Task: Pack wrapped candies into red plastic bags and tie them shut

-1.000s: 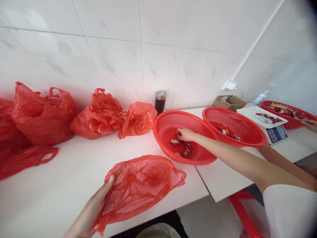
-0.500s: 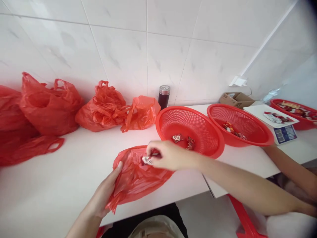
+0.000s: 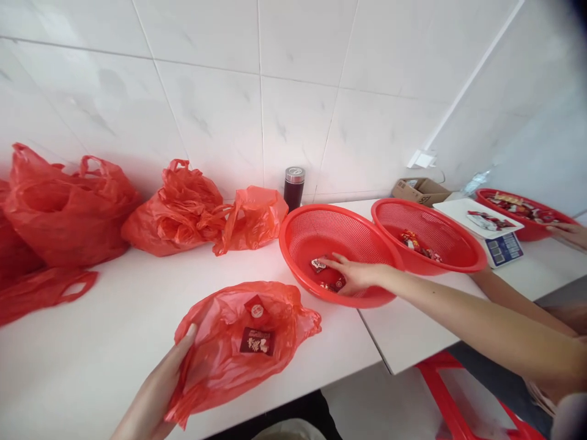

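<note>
My left hand (image 3: 158,382) grips the left side of a red plastic bag (image 3: 211,379), thumb over its rim. The bag's mouth is spread, with a dark red packet (image 3: 257,342) and a smaller red packet (image 3: 255,309) lying inside. My right hand (image 3: 353,273) is down in the nearest red perforated basket (image 3: 298,229), fingers apart. Under its fingertips lie a packet with a white label (image 3: 318,264) and a red-and-brown wrapped packet (image 3: 332,285). Whether the fingers touch them I cannot tell.
A second red basket (image 3: 440,235) holds several wrapped pieces. Beyond are a scale (image 3: 503,249) bearing packets and a third basket (image 3: 532,229) with a co-worker's hand (image 3: 568,234) at its rim. Red bags (image 3: 73,208), a flask (image 3: 294,188) and a cardboard box (image 3: 419,190) line the wall.
My right hand has left the bag and moved right into the basket. The packet it held now appears to lie in the bag, whose mouth is wider in view. The camera view has shifted.
</note>
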Demonstrator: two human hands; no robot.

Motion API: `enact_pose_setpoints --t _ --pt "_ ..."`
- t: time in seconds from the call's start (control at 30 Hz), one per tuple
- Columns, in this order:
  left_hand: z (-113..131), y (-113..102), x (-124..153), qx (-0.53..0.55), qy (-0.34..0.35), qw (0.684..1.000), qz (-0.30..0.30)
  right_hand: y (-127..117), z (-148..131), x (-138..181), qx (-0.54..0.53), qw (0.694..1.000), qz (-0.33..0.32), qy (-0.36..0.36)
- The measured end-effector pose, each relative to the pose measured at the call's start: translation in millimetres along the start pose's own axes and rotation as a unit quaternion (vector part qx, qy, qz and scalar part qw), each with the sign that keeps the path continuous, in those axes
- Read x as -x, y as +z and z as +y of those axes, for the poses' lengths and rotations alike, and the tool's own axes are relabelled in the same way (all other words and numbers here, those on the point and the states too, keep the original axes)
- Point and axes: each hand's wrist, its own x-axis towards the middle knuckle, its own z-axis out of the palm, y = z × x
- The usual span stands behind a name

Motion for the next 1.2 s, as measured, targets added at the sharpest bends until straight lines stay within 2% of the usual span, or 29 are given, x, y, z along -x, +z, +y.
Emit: enact_pose_setpoints --t 0.13,0.27,0.4,0.53,0.67,0.77,0.83,0.93,1.03,1.1,1.2 --pt "-3 3 -5 -0.011 -0.012 1.000 0.016 23 -3 -16 0.042 0.997 0.044 -0.053" --pt "-4 5 -12 -0.022 0.002 1.000 0.018 20 -13 -24 0.091 0.986 0.081 -0.117" --pt "-4 4 -14 -0.028 -0.011 0.999 0.018 14 -17 -32 0.052 0.987 0.099 -0.117" --pt "-2 4 -11 -0.029 0.011 0.999 0.025 1 -15 -39 -0.011 0.986 0.123 -0.116" --pt "0 3 -9 -0.033 0.026 0.999 0.000 -30 -18 -33 -0.091 0.969 0.206 -0.104" --pt "0 2 -12 -0.036 0.041 0.998 -0.019 -48 -41 -12 -0.145 0.950 0.259 -0.097" --pt "0 2 -14 -0.036 0.044 0.998 -0.029 -45 -71 6 -0.202 0.936 0.249 -0.142" --pt "2 6 -12 -0.036 0.046 0.997 -0.053 -14 -128 22 -0.248 0.920 0.178 -0.248" --pt "5 10 -7 -0.049 0.081 0.993 -0.064 27 -174 20 -0.182 0.937 0.135 -0.268" --pt "6 9 -4 -0.074 0.115 0.989 -0.053 39 -186 15 -0.156 0.935 0.169 -0.271" --pt "9 0 -3 -0.097 0.141 0.984 -0.050 23 -166 17 -0.180 0.919 0.241 -0.253"
